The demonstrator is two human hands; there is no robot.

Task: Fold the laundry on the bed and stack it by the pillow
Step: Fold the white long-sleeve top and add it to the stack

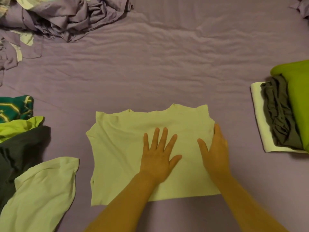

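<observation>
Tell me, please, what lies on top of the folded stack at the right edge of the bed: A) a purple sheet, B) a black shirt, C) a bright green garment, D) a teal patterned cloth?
C: a bright green garment tops the folded stack, over crumpled grey fabric and a white folded piece.

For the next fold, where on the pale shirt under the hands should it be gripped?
Pinch the pale shirt at its free left edge, coming from the left: the left hand lies flat mid-shirt and the right hand covers the right edge.
</observation>
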